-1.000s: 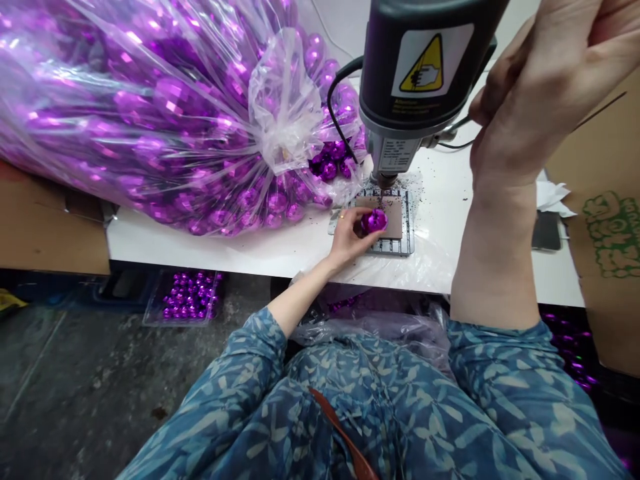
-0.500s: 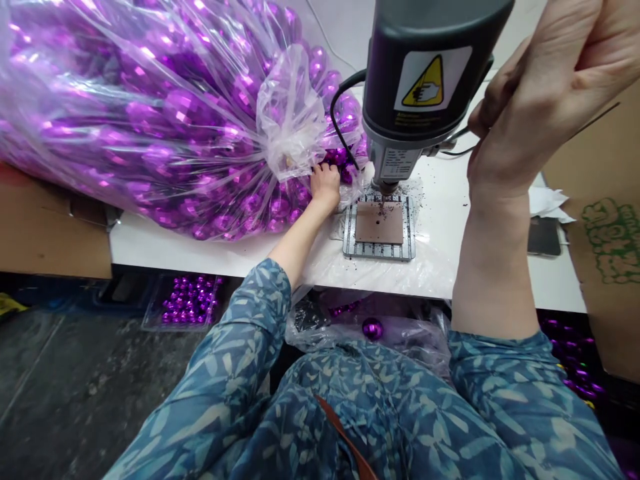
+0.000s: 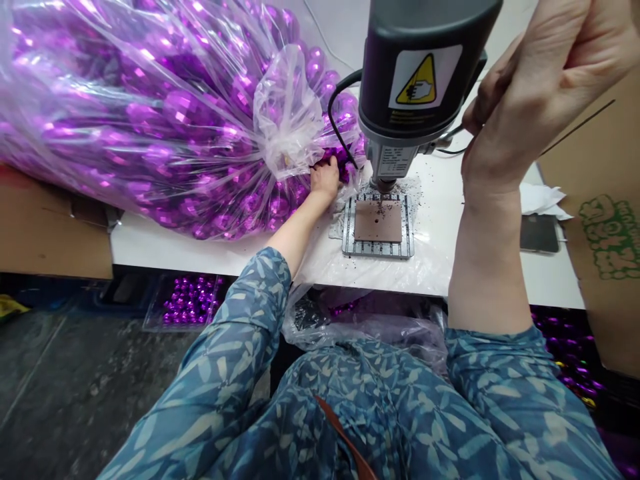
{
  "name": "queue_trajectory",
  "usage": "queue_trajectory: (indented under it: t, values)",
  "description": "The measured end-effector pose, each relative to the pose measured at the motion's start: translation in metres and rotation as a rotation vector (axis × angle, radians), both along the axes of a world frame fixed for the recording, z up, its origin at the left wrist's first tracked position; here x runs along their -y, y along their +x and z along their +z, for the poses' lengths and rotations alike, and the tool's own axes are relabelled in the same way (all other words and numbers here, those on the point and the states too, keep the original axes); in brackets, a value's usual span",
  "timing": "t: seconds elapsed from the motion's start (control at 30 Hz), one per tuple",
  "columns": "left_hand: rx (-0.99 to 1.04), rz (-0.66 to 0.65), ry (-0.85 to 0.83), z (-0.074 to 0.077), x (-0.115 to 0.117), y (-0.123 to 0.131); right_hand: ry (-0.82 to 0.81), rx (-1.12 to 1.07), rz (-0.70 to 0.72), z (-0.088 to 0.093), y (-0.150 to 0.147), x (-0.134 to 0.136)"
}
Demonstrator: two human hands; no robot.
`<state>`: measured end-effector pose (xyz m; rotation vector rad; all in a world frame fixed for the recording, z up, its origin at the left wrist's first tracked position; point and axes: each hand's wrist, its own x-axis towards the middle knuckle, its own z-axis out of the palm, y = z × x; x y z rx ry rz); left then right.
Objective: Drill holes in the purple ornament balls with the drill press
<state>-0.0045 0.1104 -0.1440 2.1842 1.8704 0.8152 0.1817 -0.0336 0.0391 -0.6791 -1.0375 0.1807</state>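
Note:
My left hand [image 3: 325, 179] reaches into the open mouth of a big clear plastic bag [image 3: 165, 113] full of shiny purple faceted balls [image 3: 345, 172]; its fingers are buried among them and hidden. My right hand [image 3: 525, 93] is raised and closed round the thin metal lever [image 3: 453, 133] of a grey bench drill press [image 3: 420, 73]. Under the drill bit lies a brown pad on a slotted metal base plate [image 3: 379, 223], with nothing on it but dark chips.
A white tabletop [image 3: 200, 250] carries the bag and press. A clear bag [image 3: 370, 320] hangs at my lap below the table edge. A tray of purple balls [image 3: 189, 300] sits on the floor at left. Cardboard boxes [image 3: 607, 253] stand at right, and a dark phone [image 3: 539, 233].
One second ago my left hand held a purple ball on the pad. The ball dropped into the lap bag, and the hand moved up to the big bag's opening.

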Motion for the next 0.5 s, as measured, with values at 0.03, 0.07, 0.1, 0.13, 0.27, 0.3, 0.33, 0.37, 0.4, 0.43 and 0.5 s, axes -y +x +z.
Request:
queue_trajectory:
  t: [0.03, 0.07, 0.1, 0.13, 0.27, 0.3, 0.33, 0.37, 0.4, 0.43, 0.5]
  values:
    - [-0.007, 0.036, -0.027, 0.003, 0.001, 0.002, 0.002, -0.003, 0.000, 0.000, 0.000, 0.000]
    - [-0.016, 0.070, -0.054, 0.007, 0.002, 0.004, 0.007, -0.008, -0.003, 0.000, 0.000, -0.001]
    - [-0.020, 0.081, -0.073, 0.010, 0.003, 0.005, 0.012, -0.011, -0.008, 0.000, 0.000, -0.002]
    - [-0.015, 0.070, -0.078, 0.013, 0.006, 0.005, 0.017, -0.016, -0.012, -0.001, 0.000, -0.004]
    - [0.079, 0.004, -0.032, 0.017, 0.021, -0.006, 0.032, -0.019, -0.018, -0.002, 0.002, -0.009]
    - [0.140, -0.020, -0.004, 0.017, 0.026, -0.010, 0.036, -0.017, -0.015, -0.003, 0.003, -0.009]
    - [0.222, -0.051, 0.027, 0.015, 0.031, -0.014, 0.035, -0.012, -0.011, -0.003, 0.003, -0.009]
    - [0.322, -0.087, 0.054, 0.014, 0.037, -0.017, 0.030, -0.006, -0.011, -0.003, 0.003, -0.008]
    - [0.441, -0.122, 0.071, 0.013, 0.043, -0.019, 0.017, 0.002, -0.010, -0.002, 0.003, -0.006]
    - [0.577, -0.147, 0.068, 0.012, 0.050, -0.020, -0.001, 0.011, -0.009, -0.002, 0.003, -0.003]
    - [0.879, -0.171, -0.015, 0.010, 0.062, -0.019, -0.046, 0.032, -0.009, -0.001, 0.002, 0.001]
